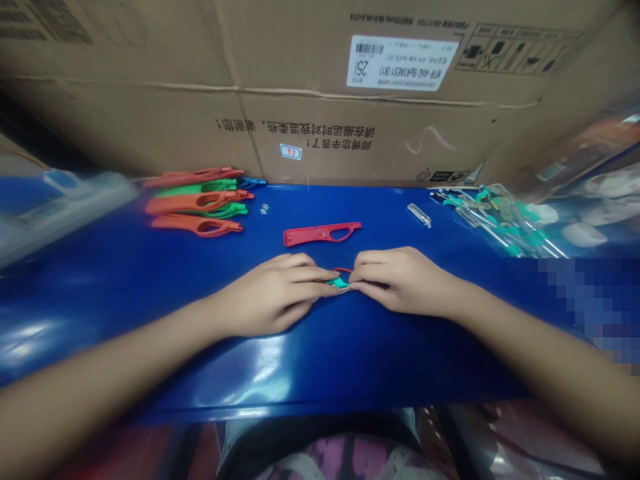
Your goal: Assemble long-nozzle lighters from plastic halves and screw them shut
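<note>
My left hand [280,293] and my right hand [400,277] meet over the blue table, fingers closed in pinches. Between them is a red lighter shell [342,270], mostly hidden by my fingers. A green plastic trigger piece [339,283] shows at its near side, under my left fingertips. My right fingertips pinch at the shell's right end; a thin pale part seems to be there too, but it is too small to name. Just beyond my hands lies another red lighter shell half [313,235], flat, with an oval opening toward its right end.
Orange, red and green lighter shells [200,203] are piled at the back left, with tiny metal bits [265,209] beside them. A clear plastic part [419,215] lies at right, near a heap of green-and-metal lighter innards [500,213]. A cardboard box [310,100] walls the table's [320,360] back.
</note>
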`<act>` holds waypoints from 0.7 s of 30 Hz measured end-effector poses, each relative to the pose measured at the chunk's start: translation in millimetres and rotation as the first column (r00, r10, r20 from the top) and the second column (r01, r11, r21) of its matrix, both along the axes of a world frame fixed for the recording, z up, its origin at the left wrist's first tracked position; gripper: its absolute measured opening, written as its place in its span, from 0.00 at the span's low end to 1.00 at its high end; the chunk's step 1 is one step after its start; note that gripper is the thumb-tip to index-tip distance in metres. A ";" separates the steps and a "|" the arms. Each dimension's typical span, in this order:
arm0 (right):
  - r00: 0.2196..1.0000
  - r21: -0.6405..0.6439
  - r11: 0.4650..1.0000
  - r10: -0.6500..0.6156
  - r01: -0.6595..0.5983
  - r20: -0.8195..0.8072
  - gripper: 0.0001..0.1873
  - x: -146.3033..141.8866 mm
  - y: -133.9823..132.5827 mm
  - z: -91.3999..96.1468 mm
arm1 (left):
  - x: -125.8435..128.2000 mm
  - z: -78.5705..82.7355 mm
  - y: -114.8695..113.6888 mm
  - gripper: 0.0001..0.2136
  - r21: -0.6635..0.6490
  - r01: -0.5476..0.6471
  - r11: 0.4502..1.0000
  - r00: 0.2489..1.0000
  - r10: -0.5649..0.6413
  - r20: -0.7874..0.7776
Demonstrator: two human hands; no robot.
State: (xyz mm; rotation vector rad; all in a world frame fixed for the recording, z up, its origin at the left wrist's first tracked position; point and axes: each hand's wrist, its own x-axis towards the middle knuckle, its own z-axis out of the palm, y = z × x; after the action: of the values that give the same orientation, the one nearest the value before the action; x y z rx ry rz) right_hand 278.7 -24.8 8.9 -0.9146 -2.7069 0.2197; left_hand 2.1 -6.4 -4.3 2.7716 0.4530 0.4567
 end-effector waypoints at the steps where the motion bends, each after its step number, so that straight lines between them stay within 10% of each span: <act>1: 1.000 -0.008 1.000 0.000 0.000 -0.007 0.08 0.1 -0.5 1.1 | 0.4 0.3 -0.2 0.21 -0.008 -0.002 1.000 1.000 0.002 -0.003; 21: 0.994 -0.259 0.960 0.092 -0.105 -0.061 0.05 4.4 -5.4 13.5 | -0.6 -2.4 0.2 0.18 -0.048 -0.022 0.999 1.000 0.022 0.002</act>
State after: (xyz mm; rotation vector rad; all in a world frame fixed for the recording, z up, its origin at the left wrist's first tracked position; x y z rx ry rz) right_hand 283.1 -30.2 22.4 -0.8297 -2.7232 0.6260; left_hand 1.5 -6.1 -6.6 2.7219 0.4877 0.4488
